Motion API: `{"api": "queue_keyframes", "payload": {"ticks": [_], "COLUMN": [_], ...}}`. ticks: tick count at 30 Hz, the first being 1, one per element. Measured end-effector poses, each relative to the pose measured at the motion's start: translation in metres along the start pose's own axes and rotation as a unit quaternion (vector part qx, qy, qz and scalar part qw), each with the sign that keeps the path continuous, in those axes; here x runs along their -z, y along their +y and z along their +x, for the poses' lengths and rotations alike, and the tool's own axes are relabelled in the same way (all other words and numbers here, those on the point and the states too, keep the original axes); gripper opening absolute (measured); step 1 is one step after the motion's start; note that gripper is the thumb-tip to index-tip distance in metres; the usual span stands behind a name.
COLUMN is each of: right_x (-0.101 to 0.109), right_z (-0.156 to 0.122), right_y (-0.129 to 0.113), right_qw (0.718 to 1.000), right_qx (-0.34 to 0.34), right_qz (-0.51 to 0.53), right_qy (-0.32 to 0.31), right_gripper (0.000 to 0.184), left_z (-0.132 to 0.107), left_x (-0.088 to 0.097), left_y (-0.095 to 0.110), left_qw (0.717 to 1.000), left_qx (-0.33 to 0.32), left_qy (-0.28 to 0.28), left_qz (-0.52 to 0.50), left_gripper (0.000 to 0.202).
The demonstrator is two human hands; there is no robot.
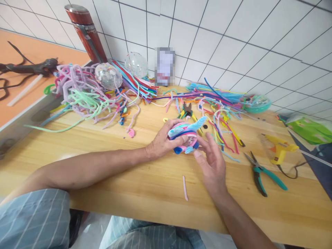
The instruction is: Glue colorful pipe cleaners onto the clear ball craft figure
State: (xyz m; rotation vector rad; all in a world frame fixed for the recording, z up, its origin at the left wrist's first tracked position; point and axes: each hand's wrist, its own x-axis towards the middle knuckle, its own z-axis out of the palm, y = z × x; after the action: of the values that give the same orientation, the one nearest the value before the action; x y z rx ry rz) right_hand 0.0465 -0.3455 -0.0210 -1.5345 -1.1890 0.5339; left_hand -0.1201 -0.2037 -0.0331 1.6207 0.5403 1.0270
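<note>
My left hand (163, 141) is closed around a small ball wrapped in pink, blue and light-blue pipe cleaners (184, 135), held just above the wooden table (145, 193). My right hand (211, 162) sits beside it on the right, fingers loosely extended, fingertips touching the ball's lower right side. A light-blue pipe cleaner end sticks out from the ball toward the upper right. A short pink pipe cleaner piece (185, 187) lies on the table in front of my hands.
Heaps of coloured pipe cleaners (85, 91) lie at the back, with clear glittery balls (108, 75). Teal-handled pliers (264, 173) and a yellow glue gun (278, 150) lie to the right. A brown flask (86, 31) stands by the tiled wall.
</note>
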Motion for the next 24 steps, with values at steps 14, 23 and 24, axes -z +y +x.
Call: {"api": "queue_keyframes", "payload": {"ticks": [14,23,24], "right_x": [0.006,0.001,0.001], "right_z": [0.016,0.019,0.020], "right_y": [0.003,0.004,0.005], "right_qw": [0.995,0.985,0.982], "right_qx": [-0.049,-0.057,-0.062], "right_qz": [0.088,0.163,0.176], "right_qy": [-0.001,-0.002,0.006], "right_gripper": [0.058,0.047,0.044], "left_z": [0.002,0.002,0.003], "left_x": [0.006,0.006,0.006], "left_y": [0.005,0.006,0.006], "left_qw": [0.999,0.999,0.999], "left_qx": [0.036,0.043,0.047], "left_qy": [-0.015,-0.014,-0.016], "left_qz": [-0.001,-0.008,-0.014], "left_gripper": [0.063,0.061,0.062]}}
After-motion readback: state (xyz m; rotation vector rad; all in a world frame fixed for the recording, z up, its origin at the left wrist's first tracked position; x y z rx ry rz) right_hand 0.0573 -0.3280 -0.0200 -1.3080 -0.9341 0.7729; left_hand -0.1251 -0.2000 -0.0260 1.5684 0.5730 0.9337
